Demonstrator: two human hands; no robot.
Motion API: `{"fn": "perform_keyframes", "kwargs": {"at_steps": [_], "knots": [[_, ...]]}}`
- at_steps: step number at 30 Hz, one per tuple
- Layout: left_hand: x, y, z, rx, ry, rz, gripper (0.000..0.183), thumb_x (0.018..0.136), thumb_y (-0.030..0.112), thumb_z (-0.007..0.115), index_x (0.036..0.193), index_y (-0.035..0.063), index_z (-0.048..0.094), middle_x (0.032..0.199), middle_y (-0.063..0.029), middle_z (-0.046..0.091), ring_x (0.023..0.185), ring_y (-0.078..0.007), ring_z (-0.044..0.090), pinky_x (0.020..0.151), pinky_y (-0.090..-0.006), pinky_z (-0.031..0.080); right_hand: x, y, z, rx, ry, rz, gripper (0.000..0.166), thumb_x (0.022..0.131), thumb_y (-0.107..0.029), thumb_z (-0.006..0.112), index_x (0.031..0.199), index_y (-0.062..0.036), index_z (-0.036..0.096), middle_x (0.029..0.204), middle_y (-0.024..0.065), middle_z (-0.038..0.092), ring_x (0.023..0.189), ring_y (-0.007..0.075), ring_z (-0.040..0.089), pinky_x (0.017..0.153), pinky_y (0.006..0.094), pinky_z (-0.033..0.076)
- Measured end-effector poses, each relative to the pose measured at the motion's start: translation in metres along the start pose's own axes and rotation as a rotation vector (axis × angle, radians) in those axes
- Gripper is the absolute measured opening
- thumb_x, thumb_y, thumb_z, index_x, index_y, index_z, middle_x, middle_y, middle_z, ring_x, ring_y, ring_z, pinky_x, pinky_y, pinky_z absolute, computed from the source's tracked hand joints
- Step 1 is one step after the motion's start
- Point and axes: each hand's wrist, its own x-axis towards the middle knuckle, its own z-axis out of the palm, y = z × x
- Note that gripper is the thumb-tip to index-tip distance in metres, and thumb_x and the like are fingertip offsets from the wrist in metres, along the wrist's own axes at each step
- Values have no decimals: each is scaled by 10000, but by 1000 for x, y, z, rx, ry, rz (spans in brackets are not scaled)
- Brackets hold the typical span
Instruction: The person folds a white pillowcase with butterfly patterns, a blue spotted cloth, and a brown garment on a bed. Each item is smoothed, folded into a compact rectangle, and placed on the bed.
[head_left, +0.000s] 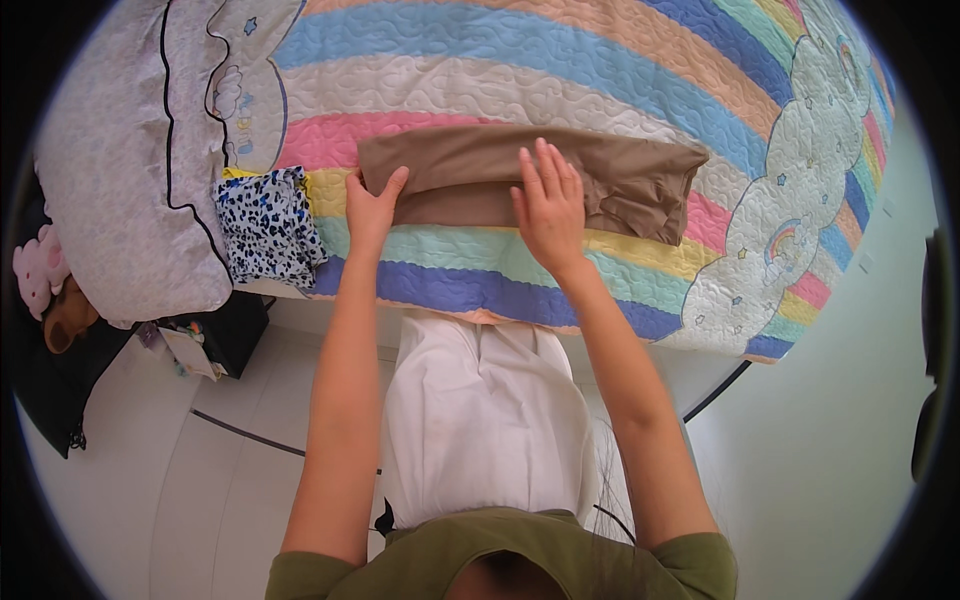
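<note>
A brown cloth garment (465, 157), folded into a long strip, lies across the striped quilt in front of me; its right end is rumpled. At its left end is my left hand (375, 202), the thumb on top of the cloth and the other fingers at the edge, their tips partly hidden. My right hand (553, 206) rests palm down on the middle of the strip, fingers stretched out. Left of the garment sits a folded cloth item with a blue and black spotted print (266, 225), with a yellow piece (238, 172) showing at its top edge.
The quilt (480, 281) covers the bed, its near edge at my legs. A pale pillow (120, 172) with black piping lies left. Beyond it are a pink plush toy (39, 270) and a brown one (69, 319). A black box-like unit (236, 330) stands below the bed edge.
</note>
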Motion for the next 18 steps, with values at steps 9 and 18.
{"fn": "perform_keyframes", "kwargs": {"at_steps": [9, 18], "knots": [[7, -3, -4, -11, -70, 114, 502, 832, 343, 738, 1136, -36, 612, 1058, -174, 690, 978, -274, 660, 857, -356, 488, 94, -5, 48, -1, 122, -41, 165, 777, -58, 633, 939, -80, 657, 1088, 103, 585, 1021, 294, 540, 889, 426, 411], [-14, 25, -13, -101, -74, 124, 459, 869, 348, 709, 1083, -46, 612, 996, -152, 684, 913, -234, 641, 832, -337, 480, 49, 2, 15, 250, 244, 301, 40, 781, -87, 685, 791, -71, 649, 804, 69, 624, 845, 248, 573, 816, 384, 420]]}}
